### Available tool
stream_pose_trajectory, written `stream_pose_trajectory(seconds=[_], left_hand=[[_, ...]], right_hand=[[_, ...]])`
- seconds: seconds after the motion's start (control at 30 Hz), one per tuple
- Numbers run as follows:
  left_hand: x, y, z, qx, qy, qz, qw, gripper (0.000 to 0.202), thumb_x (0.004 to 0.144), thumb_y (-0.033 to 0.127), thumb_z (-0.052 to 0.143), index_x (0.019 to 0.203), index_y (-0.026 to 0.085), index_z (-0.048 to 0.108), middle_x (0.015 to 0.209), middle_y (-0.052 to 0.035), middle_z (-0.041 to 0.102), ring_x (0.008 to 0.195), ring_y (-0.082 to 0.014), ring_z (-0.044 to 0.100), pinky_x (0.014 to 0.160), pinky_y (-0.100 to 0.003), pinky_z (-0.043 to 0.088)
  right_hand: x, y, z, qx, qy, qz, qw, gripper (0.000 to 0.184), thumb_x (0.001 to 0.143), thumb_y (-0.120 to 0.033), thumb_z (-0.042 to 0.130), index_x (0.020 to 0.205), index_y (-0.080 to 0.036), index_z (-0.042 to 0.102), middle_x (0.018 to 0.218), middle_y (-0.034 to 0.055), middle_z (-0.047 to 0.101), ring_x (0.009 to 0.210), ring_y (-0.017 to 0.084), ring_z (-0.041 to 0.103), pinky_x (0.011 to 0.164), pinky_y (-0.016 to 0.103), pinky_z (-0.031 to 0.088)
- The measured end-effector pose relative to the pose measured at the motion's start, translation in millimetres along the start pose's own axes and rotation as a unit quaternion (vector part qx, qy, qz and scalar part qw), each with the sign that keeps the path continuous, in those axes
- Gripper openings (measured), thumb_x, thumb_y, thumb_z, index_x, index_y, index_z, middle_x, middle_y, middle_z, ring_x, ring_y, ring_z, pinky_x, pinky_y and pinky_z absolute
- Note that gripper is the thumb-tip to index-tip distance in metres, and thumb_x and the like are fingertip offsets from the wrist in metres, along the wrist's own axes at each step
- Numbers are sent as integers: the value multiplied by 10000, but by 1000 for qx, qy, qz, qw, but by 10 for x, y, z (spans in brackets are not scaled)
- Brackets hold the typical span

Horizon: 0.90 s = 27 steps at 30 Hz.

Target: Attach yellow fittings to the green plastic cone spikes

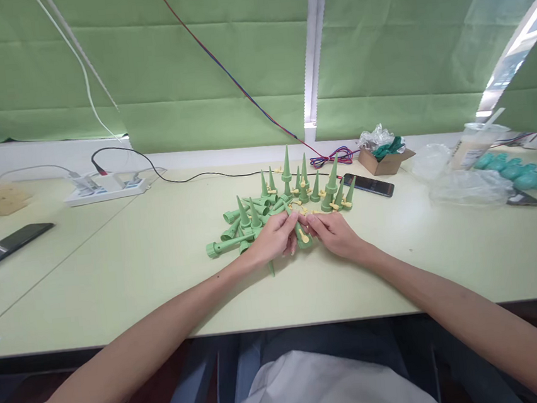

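Observation:
My left hand (274, 236) is closed around a green plastic watering spike (298, 231) with a yellow valve on its side, its wide end toward me. Just right of it, my right hand (335, 233) is pinched close to the spike; whatever its fingertips hold is too small or hidden to name. Several loose green spikes (225, 246) lie in a pile beside and behind my left hand. Beyond my hands, a group of upright green spikes (332, 181) stands on the table, some fitted with yellow valves.
Behind the upright spikes lie a phone (369, 185) and a small cardboard box (383, 163). Farther right are a drink cup (475, 147) and teal plastic pieces (515, 171). A power strip (106, 190) and another phone (14, 245) are at left. A black cable (204, 175) crosses the back.

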<state>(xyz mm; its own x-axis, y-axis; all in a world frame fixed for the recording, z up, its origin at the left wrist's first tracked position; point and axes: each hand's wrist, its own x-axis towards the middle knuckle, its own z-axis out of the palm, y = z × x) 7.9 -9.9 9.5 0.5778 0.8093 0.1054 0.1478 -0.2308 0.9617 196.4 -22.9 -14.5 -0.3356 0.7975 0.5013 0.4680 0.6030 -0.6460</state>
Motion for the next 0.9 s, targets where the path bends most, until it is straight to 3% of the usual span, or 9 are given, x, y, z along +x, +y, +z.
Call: stream_pose_trajectory(seconds=[0.3, 0.63, 0.8, 0.9], left_hand=[[7, -8, 11, 2, 4, -4, 1000, 495, 1000, 570, 414, 832, 144, 603, 479, 0, 564, 352, -92, 448, 391, -219, 354], [-10, 10, 51, 42, 60, -3, 997, 401, 939, 527, 569, 735, 201, 455, 393, 78, 431, 306, -97, 446, 352, -207, 295], [-21, -19, 62, 87, 85, 10, 993, 415, 923, 517, 590, 698, 206, 430, 407, 76, 427, 317, -106, 468, 364, -217, 301], [-43, -14, 76, 103, 74, 22, 992, 400, 893, 479, 637, 686, 202, 436, 434, 69, 456, 340, -106, 493, 380, -215, 318]], right_hand=[[-10, 28, 11, -12, -2, 3, 1000, 517, 1061, -452, 307, 663, -196, 516, 548, -27, 487, 509, 113, 437, 583, 262, 354], [7, -1, 4, -18, 42, 24, 999, 511, 1049, -478, 327, 653, -203, 499, 520, -27, 456, 514, 127, 428, 591, 280, 355], [2, -44, -3, -12, 42, 30, 999, 441, 1048, -439, 349, 699, -206, 484, 565, -29, 463, 532, 126, 415, 574, 279, 349], [-2, -64, 0, 3, 39, 28, 999, 330, 1020, -413, 438, 792, -199, 544, 667, -10, 560, 567, 124, 454, 569, 268, 369]])
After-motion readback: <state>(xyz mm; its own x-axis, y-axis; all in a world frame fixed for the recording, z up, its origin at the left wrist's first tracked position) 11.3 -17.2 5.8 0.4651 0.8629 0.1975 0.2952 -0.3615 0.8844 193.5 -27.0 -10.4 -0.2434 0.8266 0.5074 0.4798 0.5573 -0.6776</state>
